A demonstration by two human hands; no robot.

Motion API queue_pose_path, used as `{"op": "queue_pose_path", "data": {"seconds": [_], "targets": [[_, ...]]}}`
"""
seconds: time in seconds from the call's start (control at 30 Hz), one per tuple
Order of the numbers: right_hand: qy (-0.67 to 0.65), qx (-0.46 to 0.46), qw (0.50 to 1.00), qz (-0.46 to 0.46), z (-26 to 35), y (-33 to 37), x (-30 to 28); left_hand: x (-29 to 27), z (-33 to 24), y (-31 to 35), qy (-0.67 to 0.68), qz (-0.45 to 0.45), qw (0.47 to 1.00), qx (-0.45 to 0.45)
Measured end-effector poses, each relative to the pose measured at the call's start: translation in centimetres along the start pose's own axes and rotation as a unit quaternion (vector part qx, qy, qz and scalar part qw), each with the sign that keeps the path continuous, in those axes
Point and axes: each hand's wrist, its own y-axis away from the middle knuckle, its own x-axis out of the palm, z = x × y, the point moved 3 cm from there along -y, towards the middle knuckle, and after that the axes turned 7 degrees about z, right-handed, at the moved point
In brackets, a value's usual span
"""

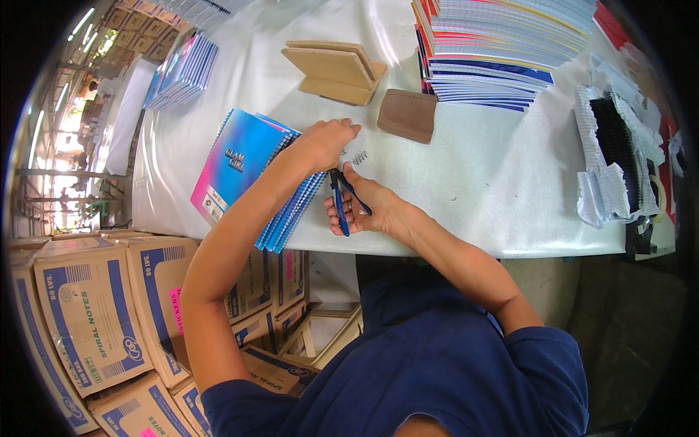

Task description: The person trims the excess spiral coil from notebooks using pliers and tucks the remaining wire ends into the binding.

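A stack of spiral notebooks (244,156) with blue and pink covers lies on the table in front of me, coil edges toward the right. My left hand (325,146) bends over the stack's upper right corner, fingers curled together; what they pinch is hidden beneath them. My right hand (371,202) is closed round blue-handled cutting pliers (339,207), whose handles are slightly spread. The pliers' jaws are at the coil edge, just below my left hand. A short loose piece of wire coil (360,157) lies right beside my left fingers.
A wooden stand (331,69) and a brown block (408,115) are beyond my hands. Tall notebook stacks (495,58) rise at the far right, another stack (182,73) at the far left. Torn packaging with black coils (615,153) sits rightward. Cartons (91,313) fill the lower left.
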Motion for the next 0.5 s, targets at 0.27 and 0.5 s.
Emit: {"op": "queue_pose_path", "data": {"seconds": [0.27, 0.5], "targets": [[-0.007, 0.006, 1.0, -0.01, 0.04, -0.19, 0.22, -0.16, -0.09, 0.07, 0.006, 0.004, 1.0, -0.007], [0.004, 0.008, 1.0, -0.007, 0.23, -0.2, -0.17, 0.11, 0.14, -0.02, 0.008, -0.017, 1.0, -0.006]]}}
